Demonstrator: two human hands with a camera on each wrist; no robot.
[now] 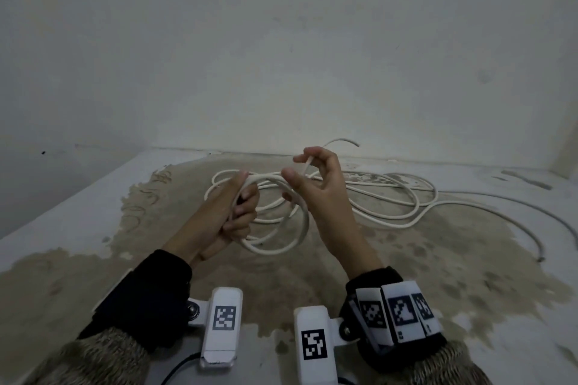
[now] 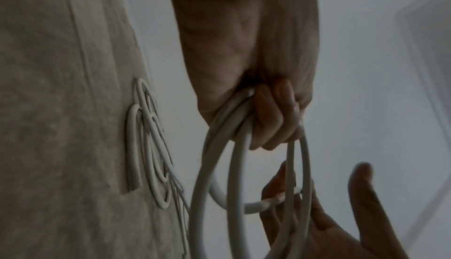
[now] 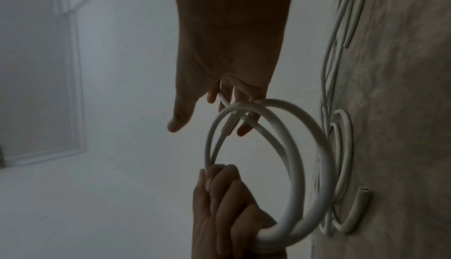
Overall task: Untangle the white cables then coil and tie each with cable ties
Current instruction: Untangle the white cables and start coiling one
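Observation:
My left hand (image 1: pixel 240 208) grips a small coil of white cable (image 1: pixel 298 228) held above the floor, with a few loops hanging from its curled fingers (image 2: pixel 270 120). My right hand (image 1: pixel 301 170) is just right of it, thumb stretched out, and its curled fingers (image 3: pixel 225 97) hold a strand of the same cable at the top of the coil (image 3: pixel 295 139). Past the right hand the cable's free end (image 1: pixel 344 141) arcs up and away. The rest of the white cable lies in loose overlapping loops (image 1: pixel 394 197) on the floor behind both hands.
The floor (image 1: pixel 406 275) is pale with a large brown stained patch and meets a plain wall (image 1: pixel 281 40) close behind the loops. One long strand (image 1: pixel 563 225) curves off to the right. A cut cable end (image 3: pixel 363 193) lies on the stained patch.

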